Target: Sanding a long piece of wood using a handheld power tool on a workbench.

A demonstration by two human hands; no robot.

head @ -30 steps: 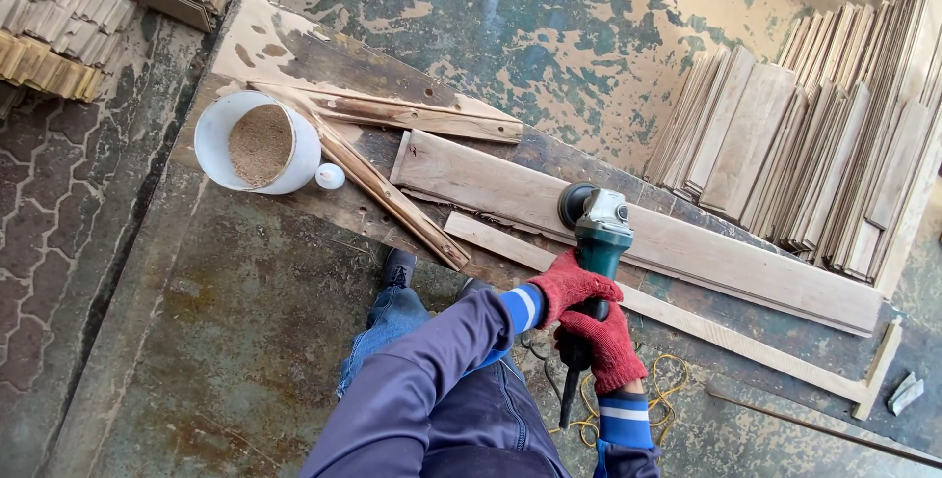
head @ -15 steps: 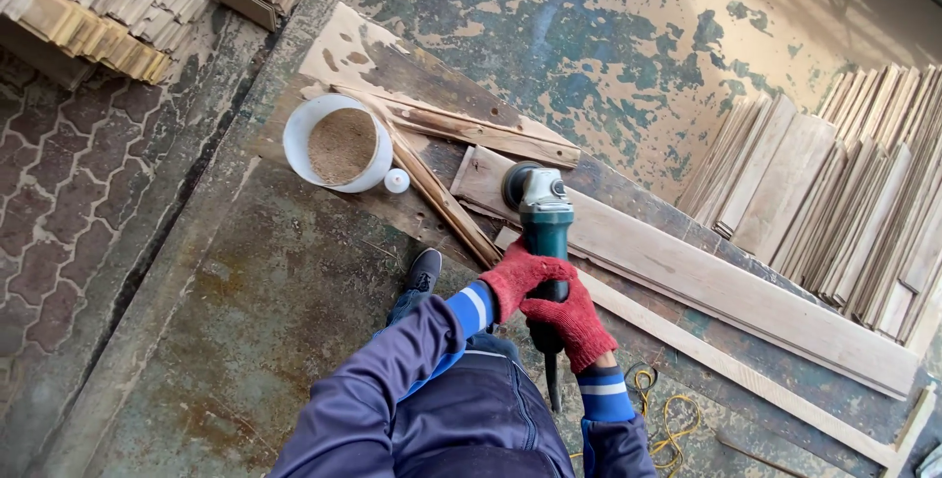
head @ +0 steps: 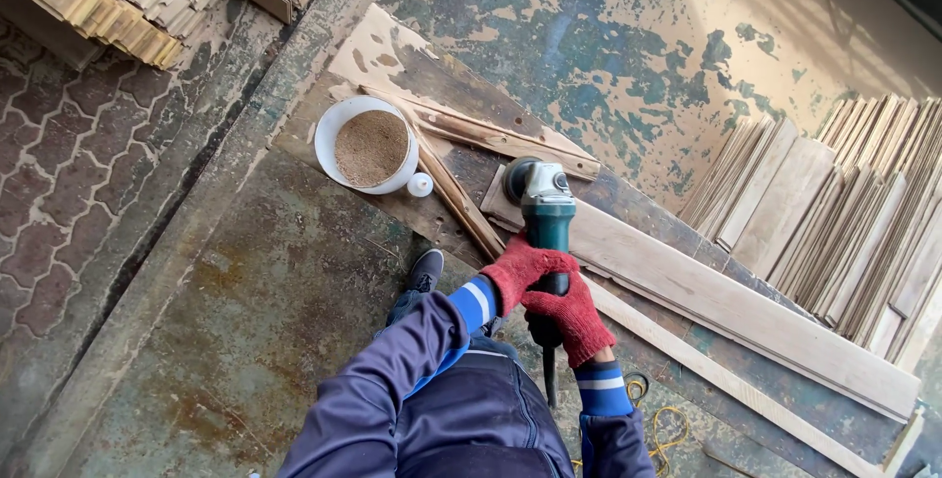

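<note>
Head view: the left hand (head: 525, 270) in a red glove wraps tight around the green body of an angle grinder (head: 543, 218), and the gloved right hand (head: 571, 316) clamps the rear grip just behind it. The grinder's head sits over the near end of a long pale plank (head: 731, 306) on the floor. Left of it stands a white bucket (head: 339, 130) of brown sawdust with a small white cap (head: 420, 185) beside. Stacked wood slats (head: 844, 213) lean at the right.
</note>
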